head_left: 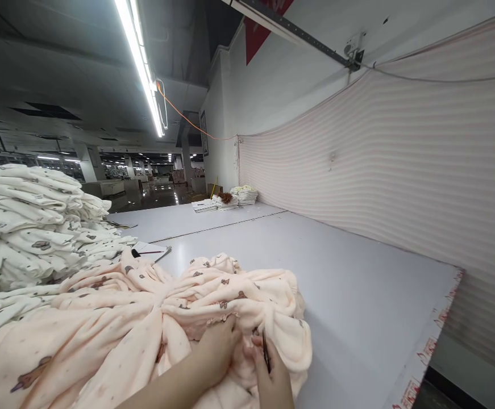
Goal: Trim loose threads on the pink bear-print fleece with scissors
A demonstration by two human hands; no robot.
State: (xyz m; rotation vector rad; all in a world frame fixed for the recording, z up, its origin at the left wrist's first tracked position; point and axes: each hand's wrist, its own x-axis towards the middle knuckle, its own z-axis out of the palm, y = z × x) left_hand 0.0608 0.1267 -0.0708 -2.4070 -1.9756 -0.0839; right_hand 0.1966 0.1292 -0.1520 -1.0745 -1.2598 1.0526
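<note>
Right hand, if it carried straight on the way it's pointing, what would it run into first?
Most likely the fold of bunched peach printed fabric just ahead of the right hand and its dark, slim tool; whether they already touch is unclear.

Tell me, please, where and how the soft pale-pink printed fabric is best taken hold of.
The fabric is probably best gripped by its thick rounded rightmost fold, from the right: it bulges outward there, while the bare right hand holds a slim dark tool further left.
</note>
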